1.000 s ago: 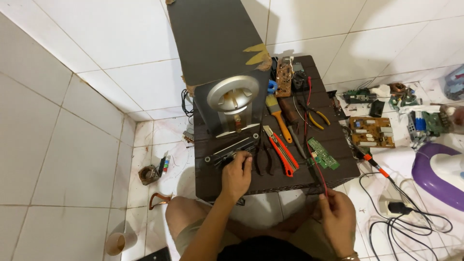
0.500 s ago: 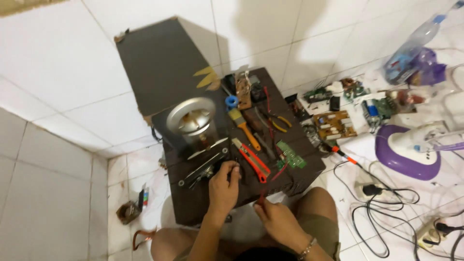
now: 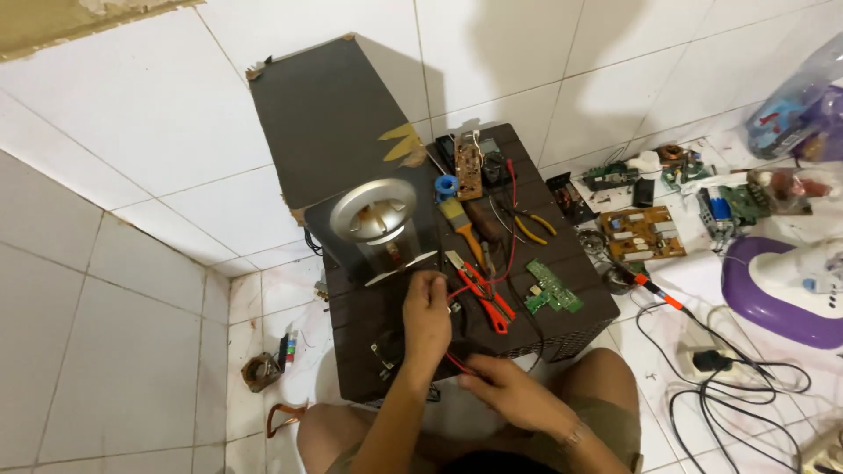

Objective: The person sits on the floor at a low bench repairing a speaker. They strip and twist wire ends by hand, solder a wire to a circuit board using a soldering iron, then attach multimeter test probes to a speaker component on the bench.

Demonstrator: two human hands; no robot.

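Left hand (image 3: 427, 318) fingers curled on thin red wire (image 3: 463, 362), right hand (image 3: 512, 392) pinching its lower end, red-handled metal pliers (image 3: 481, 293) just right of left fingers

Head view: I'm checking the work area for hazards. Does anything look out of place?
Yes. Bare circuit boards and tangled black cables lie scattered on the tiled floor right of the dark work surface, beside a purple appliance.
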